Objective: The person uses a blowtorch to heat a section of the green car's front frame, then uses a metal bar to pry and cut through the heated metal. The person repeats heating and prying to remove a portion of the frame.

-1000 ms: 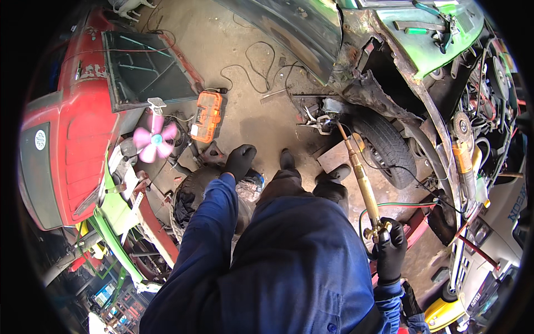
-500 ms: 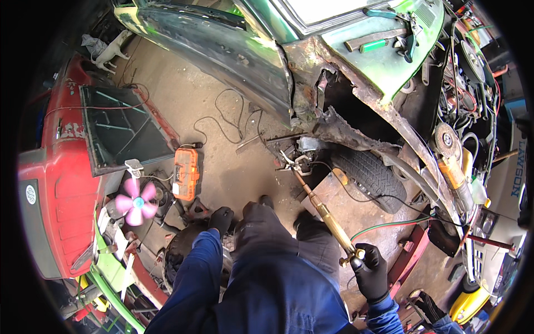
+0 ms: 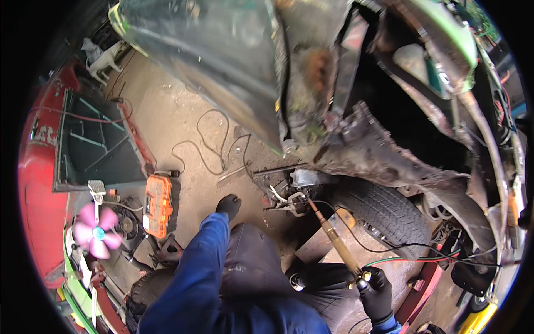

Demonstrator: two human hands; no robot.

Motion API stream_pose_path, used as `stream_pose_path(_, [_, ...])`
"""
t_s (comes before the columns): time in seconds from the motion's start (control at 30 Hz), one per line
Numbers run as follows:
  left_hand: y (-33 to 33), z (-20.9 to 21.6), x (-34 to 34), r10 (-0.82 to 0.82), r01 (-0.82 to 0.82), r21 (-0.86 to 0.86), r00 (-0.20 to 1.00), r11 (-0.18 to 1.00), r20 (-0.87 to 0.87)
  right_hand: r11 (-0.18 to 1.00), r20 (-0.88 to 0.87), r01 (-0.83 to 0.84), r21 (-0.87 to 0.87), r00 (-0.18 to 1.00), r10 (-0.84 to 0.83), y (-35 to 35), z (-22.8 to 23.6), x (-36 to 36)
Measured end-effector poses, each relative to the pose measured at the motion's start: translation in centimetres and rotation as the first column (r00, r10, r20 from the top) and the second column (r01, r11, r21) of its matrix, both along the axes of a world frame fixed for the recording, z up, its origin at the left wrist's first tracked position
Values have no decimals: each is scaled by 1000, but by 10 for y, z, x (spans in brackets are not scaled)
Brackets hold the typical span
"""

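My right hand (image 3: 376, 295), in a black glove, grips the valve end of a brass gas torch (image 3: 340, 249). The torch slants up and left, its tip close to metal locking clamps (image 3: 295, 205) on the floor by the wheel. Red and green hoses (image 3: 411, 257) run right from beside that hand. My left hand (image 3: 228, 206), also gloved, is closed in front of my knee, away from the torch; what it holds, if anything, is hidden. Ahead are the tyre (image 3: 384, 207) and the ragged, rusted wheel arch (image 3: 378, 149) of a green car.
A dark car door (image 3: 206, 72) extends over the floor at upper left. On the left stand an orange toolbox (image 3: 158, 205), a pink-bladed fan (image 3: 99, 232) and a red vehicle body (image 3: 41, 206). A loose cable (image 3: 192, 141) loops across the floor. A white dog (image 3: 107, 60) is farther back.
I have come lower and closer to the wheel arch. My left hand has left my knee and reached forward. My right hand still holds the torch, its tip near the clamps.
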State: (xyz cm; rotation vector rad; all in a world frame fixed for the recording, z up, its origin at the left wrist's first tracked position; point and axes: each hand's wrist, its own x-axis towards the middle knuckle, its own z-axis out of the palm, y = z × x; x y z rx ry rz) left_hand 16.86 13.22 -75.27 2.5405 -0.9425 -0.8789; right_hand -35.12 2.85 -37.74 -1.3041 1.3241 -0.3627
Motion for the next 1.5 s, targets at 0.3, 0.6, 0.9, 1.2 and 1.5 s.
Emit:
stream_pose_path(0.3, [-87, -170, 58, -22, 9, 123, 995, 992, 100, 992, 15, 90, -91, 996, -89, 19, -82, 18])
stream_pose_path(0.6, [-152, -309, 113, -161, 154, 82, 984, 985, 82, 976, -6, 218, 14, 976, -218, 53, -80, 46])
stream_pose_path(0.9, [-184, -286, 111, -262, 243, 164, 959, 956, 111, 921, -69, 388, 19, 920, -386, 75, -73, 70])
stream_pose_path(1.2, [-157, -305, 96, -185, 227, -134, 946, 965, 266, 929, -5, 365, -67, 931, -366, 78, -81, 80])
stream_pose_path(1.5, [-141, -282, 96, -19, 117, -302, 951, 946, 309, 945, 62, 325, -42, 945, -322, 77, -88, 56])
